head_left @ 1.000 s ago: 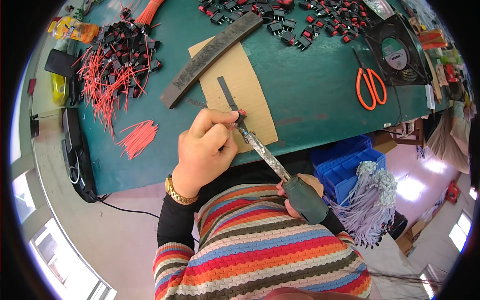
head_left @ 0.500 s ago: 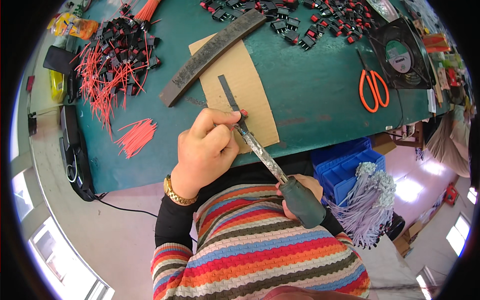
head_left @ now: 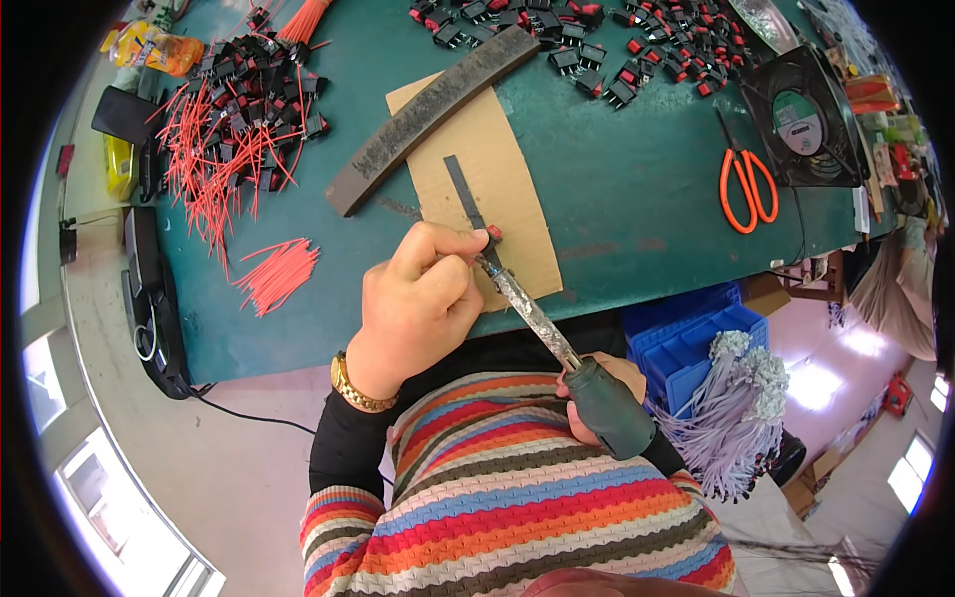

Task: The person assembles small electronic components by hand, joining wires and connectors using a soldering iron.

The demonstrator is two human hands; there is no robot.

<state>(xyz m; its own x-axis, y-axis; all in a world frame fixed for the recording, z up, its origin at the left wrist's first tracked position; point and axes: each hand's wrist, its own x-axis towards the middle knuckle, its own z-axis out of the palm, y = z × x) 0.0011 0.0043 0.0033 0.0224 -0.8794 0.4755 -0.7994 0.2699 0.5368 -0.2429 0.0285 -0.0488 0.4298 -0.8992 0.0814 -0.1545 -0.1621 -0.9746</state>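
Note:
My left hand point(head_left: 418, 298) is closed in a pinch over the cardboard; whatever lies between its fingertips is too small to make out. Right by the thumb and forefinger sits a small black-and-red rocker switch point(head_left: 493, 233), at the near end of a flat dark metal strip point(head_left: 463, 189). My right hand point(head_left: 619, 372) is wrapped round the dark green handle of a soldering iron point(head_left: 540, 323), which partly hides it. The iron slants up and left, its tip close to the switch and the left fingertips; whether they touch cannot be seen.
A curved dark bar point(head_left: 428, 119) lies across the cardboard sheet point(head_left: 532, 224). Cut red wires point(head_left: 279, 274) and a pile of wired switches point(head_left: 244, 119) are at left. Loose switches point(head_left: 686, 40), orange-handled scissors point(head_left: 746, 189) and a fan point(head_left: 804, 119) are at right. Blue bins point(head_left: 696, 338) stand below.
The whole view has shifted slightly, with the bench things a little lower and to the right. Both hands keep their holds, and the iron's tip stays by the switch.

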